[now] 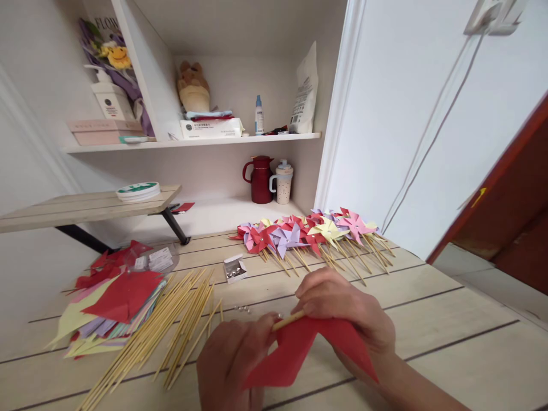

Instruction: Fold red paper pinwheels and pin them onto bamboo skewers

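My left hand (233, 359) pinches one end of a thin wooden stick (289, 320), close to a small metal pin at its tip. My right hand (349, 311) curls over the other end of the stick and presses on a folded red paper pinwheel (299, 345) that hangs below both hands. The stick's far end is hidden under my right fingers. Both hands hover just above the pale wooden table (449, 342).
A row of finished paper pinwheels (308, 231) lies beyond the hands. At left are loose wooden sticks (171, 331), a stack of coloured paper (115, 302), a small box of pins (234, 268) and a few loose pins (244, 309). Shelves hold a red jug (260, 178).
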Available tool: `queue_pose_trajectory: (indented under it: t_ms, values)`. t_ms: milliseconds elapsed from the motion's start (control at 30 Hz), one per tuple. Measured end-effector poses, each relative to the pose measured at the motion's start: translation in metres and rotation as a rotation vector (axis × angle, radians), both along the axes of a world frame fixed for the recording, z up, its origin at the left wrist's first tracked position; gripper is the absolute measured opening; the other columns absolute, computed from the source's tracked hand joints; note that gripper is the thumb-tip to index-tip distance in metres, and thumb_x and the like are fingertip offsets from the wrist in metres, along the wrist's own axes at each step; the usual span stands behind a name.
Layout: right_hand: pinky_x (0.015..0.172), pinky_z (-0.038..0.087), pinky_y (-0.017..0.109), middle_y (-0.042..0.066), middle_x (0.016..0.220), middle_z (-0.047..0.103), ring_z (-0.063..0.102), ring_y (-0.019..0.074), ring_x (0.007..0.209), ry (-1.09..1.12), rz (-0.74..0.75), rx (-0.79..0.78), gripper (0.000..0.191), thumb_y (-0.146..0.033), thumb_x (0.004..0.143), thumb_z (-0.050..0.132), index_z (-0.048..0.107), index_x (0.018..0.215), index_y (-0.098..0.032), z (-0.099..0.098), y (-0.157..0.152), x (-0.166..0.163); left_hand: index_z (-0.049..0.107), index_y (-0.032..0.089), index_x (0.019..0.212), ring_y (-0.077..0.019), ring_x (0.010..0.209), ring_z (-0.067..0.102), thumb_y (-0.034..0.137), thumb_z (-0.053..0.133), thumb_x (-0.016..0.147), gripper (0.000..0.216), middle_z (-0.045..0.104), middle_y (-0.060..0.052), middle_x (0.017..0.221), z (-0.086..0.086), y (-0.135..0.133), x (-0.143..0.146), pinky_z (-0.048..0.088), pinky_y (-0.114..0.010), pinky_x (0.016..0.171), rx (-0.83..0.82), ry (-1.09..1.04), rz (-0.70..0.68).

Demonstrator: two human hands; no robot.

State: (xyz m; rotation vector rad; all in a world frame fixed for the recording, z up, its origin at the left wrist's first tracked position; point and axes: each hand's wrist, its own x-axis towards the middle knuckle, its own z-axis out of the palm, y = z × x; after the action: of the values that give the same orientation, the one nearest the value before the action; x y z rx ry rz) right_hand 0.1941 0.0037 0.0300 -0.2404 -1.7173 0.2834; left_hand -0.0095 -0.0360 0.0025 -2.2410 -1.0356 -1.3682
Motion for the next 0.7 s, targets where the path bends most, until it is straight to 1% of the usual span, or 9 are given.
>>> queue_pose_trajectory:
  t_ms: [100,167,233,300,400,467,567,633,700]
  values:
    - [0.072,0.060,0.044,0.009,0.083,0.076,0.070,0.0250,0.080,-0.009,-0.011,-0.005,0.023,-0.021,0.096,0.056,0.071,0.114,-0.022,0.000,0.000,0.000,0.066,0.022,0.117,-0.0149,0.069,0.070,0.021,0.052,0.096,0.025,0.078,-0.003,0.088,-0.001,0.003,0.001,0.053,-0.024,0.064,-0.040,-0.042,-0.037]
    - [0.071,0.059,0.043,0.008,0.085,0.076,0.070,0.0251,0.083,-0.002,-0.034,-0.035,0.026,-0.016,0.094,0.059,0.070,0.115,-0.024,0.000,0.000,0.001,0.068,0.022,0.109,-0.0148,0.068,0.070,0.020,0.052,0.095,0.021,0.077,-0.002,0.084,-0.005,0.004,0.005,0.053,-0.023,0.064,-0.096,-0.116,-0.046]
    - [0.070,0.059,0.040,0.007,0.088,0.075,0.069,0.0246,0.086,0.002,-0.045,-0.055,0.035,-0.007,0.089,0.062,0.068,0.119,-0.025,-0.002,0.000,0.002,0.069,0.023,0.094,-0.0127,0.058,0.065,0.021,0.051,0.095,0.018,0.073,0.001,0.072,-0.008,0.003,0.012,0.050,-0.021,0.056,-0.189,-0.235,-0.037]
    - [0.070,0.059,0.040,0.008,0.092,0.076,0.069,0.0240,0.086,-0.006,-0.041,-0.036,0.043,-0.003,0.086,0.063,0.067,0.123,-0.024,-0.004,0.001,0.003,0.067,0.022,0.084,-0.0114,0.049,0.059,0.025,0.049,0.097,0.022,0.066,0.003,0.061,-0.010,0.002,0.018,0.044,-0.020,0.048,-0.283,-0.322,-0.049]
    - [0.075,0.059,0.043,0.008,0.094,0.077,0.069,0.0227,0.081,-0.035,-0.037,0.028,0.043,-0.006,0.087,0.063,0.066,0.126,-0.023,-0.005,0.002,0.004,0.060,0.022,0.071,-0.0112,0.045,0.055,0.025,0.047,0.096,0.029,0.060,0.004,0.053,-0.009,0.002,0.023,0.040,-0.020,0.045,-0.317,-0.346,-0.080]
    - [0.076,0.059,0.043,0.007,0.092,0.077,0.070,0.0218,0.078,-0.057,-0.028,0.046,0.039,-0.009,0.089,0.063,0.068,0.125,-0.024,-0.004,0.002,0.005,0.060,0.023,0.070,-0.0119,0.047,0.057,0.022,0.046,0.094,0.028,0.061,0.003,0.055,-0.009,0.003,0.022,0.041,-0.021,0.046,-0.301,-0.337,-0.103]
    - [0.077,0.059,0.043,0.008,0.090,0.076,0.069,0.0215,0.079,-0.079,-0.003,0.037,0.032,-0.011,0.091,0.062,0.070,0.120,-0.022,0.000,0.002,0.006,0.064,0.023,0.078,-0.0127,0.053,0.061,0.018,0.047,0.092,0.023,0.066,0.003,0.063,-0.012,0.004,0.021,0.045,-0.021,0.051,-0.321,-0.348,-0.156]
    - [0.077,0.058,0.043,0.009,0.091,0.076,0.068,0.0216,0.081,-0.092,0.009,0.038,0.030,-0.011,0.092,0.061,0.070,0.119,-0.020,0.002,0.002,0.007,0.062,0.023,0.075,-0.0127,0.056,0.061,0.018,0.045,0.092,0.024,0.067,0.002,0.066,-0.015,0.005,0.020,0.046,-0.021,0.053,-0.383,-0.367,-0.188]
    - [0.077,0.058,0.043,0.009,0.092,0.075,0.068,0.0218,0.082,-0.107,0.009,0.038,0.028,-0.013,0.093,0.060,0.070,0.119,-0.020,0.003,0.002,0.008,0.057,0.022,0.068,-0.0127,0.056,0.060,0.018,0.044,0.092,0.027,0.065,0.001,0.065,-0.018,0.005,0.021,0.045,-0.021,0.053,-0.446,-0.385,-0.212]
